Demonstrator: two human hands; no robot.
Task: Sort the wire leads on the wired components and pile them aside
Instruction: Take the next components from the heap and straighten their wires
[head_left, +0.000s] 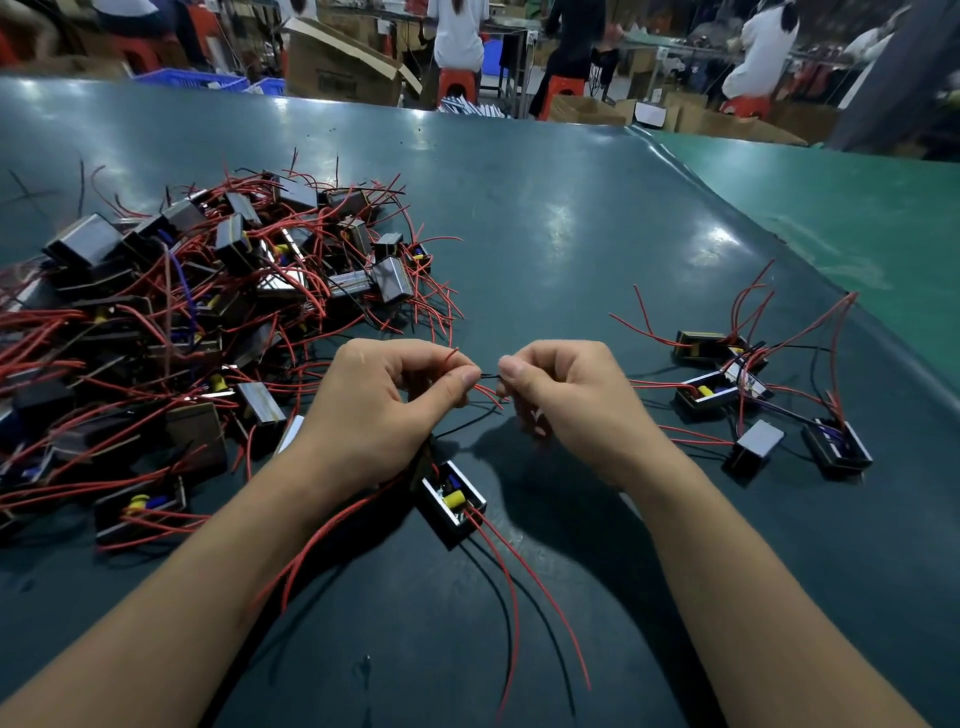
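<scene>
Here we pinch the black lead (488, 375) between both hands, left hand (387, 400) and right hand (563, 397), drawing it straight before piling the component (453, 503) toward the tabletop's (545, 218) right edge.

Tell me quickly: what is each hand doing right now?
Left hand: closed, pinching red wire leads and one end of a black wire lead.
Right hand: closed, pinching the same black wire lead's other end.

Open green table (545, 218) between big tangled component heap (208, 291) left and small pile (769, 395) right.
</scene>
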